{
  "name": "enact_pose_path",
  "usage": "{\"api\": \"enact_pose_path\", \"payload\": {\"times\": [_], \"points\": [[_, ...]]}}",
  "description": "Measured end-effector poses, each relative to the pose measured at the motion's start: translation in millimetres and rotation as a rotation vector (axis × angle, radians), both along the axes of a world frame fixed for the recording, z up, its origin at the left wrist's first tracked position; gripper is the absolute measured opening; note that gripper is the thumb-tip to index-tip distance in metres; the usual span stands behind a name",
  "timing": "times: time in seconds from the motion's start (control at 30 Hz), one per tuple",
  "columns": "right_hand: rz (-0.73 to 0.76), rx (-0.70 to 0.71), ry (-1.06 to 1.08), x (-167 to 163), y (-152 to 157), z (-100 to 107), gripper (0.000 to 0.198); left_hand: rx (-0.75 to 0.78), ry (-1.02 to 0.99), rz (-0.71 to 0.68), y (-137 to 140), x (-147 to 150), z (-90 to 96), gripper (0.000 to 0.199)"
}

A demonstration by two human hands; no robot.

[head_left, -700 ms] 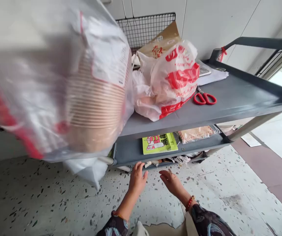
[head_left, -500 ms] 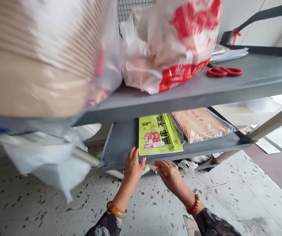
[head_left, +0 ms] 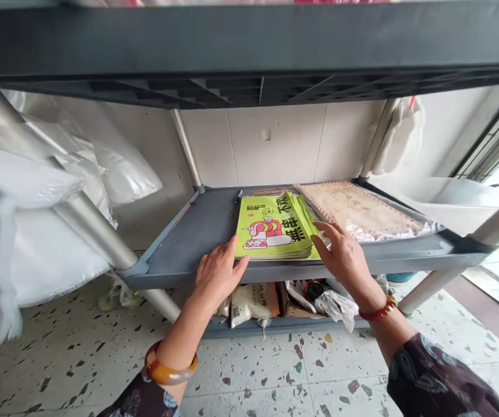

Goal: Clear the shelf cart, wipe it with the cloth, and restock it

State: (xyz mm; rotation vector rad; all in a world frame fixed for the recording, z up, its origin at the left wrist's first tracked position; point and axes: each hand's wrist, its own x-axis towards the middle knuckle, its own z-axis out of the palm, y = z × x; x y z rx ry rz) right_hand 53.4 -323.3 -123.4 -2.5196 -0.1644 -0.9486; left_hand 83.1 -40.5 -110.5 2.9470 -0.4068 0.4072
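1. Left grip (head_left: 218,267): loosely open, thumb spread from the fingers, its fingertips at the near left corner of the green stack (head_left: 270,229). It appears to touch the edge but has not closed on anything.
2. Right grip (head_left: 343,255): also open, fingers slightly bent, the tips at the stack's right edge. Whether they press on it or only brush it, I cannot tell.
3. The green stack lies flat between the two grips, on the middle shelf (head_left: 179,260), its layers a little out of line on the right grip's side.
4. Beyond the left grip, just beside the stack's far left corner, is a pen (head_left: 236,204). Beyond the right grip lies a clear-wrapped patterned packet (head_left: 357,208). Below and between the grips, a beige bag (head_left: 255,302) sits on the lower shelf (head_left: 284,330).
5. The step in hand looks like taking hold of the stack from both sides.
6. The next move seems to call for even inward pressure, fingers under the edges, so the loose layers stay together.
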Motion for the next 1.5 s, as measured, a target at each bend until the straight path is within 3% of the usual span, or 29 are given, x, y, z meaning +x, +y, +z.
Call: {"api": "enact_pose_path", "payload": {"times": [0.13, 0.3, 0.47, 0.67, 0.77, 0.87, 0.97, 1.13, 1.23, 1.37, 1.5], "points": [[-0.040, -0.040, 0.212, 20.7, -6.1, 0.5, 0.048, -0.014, 0.088, -0.014, -2.4, 11.3, 7.2, 0.065], [-0.086, -0.172, 0.302, 24.4, 8.4, -1.4, 0.048, -0.076, 0.142, -0.071, -20.6, 16.4, 14.2, 0.049], [-0.126, -0.131, 0.369, 20.5, -7.1, -2.4, 0.049, -0.148, 0.154, -0.135, -27.6, 16.5, 9.4, 0.050], [-0.163, -0.157, 0.489, 38.6, -24.3, -6.2, 0.067, -0.212, 0.179, -0.109, -19.3, 11.7, 7.2, 0.050], [-0.198, -0.132, 0.524, 51.5, -26.5, -6.2, 0.061, -0.193, 0.181, -0.104, -17.5, 7.0, 6.9, 0.047], [-0.254, -0.009, 0.561, 61.4, -28.6, -5.7, 0.051, -0.177, 0.177, -0.130, -15.6, 3.3, 6.0, 0.050], [-0.194, 0.189, 0.586, 60.9, -26.3, -1.4, 0.048, -0.182, 0.175, -0.145, -12.5, 2.7, 5.5, 0.052], [0.070, 0.833, 0.633, 45.7, -5.2, 15.0, 0.038, -0.235, 0.200, -0.107, -9.1, 11.0, 4.3, 0.061], [0.208, 1.115, 0.683, 41.5, 9.5, 24.5, 0.027, -0.291, 0.229, -0.088, -8.3, 17.5, 4.2, 0.065], [0.269, 1.335, 0.680, 42.5, 19.7, 27.7, 0.015, -0.366, 0.262, -0.080, -6.3, 22.9, 5.3, 0.067], [0.240, 1.444, 0.599, 42.8, 25.6, 24.2, 0.015, -0.534, 0.262, -0.067, -3.8, 26.2, 3.9, 0.068]]}}
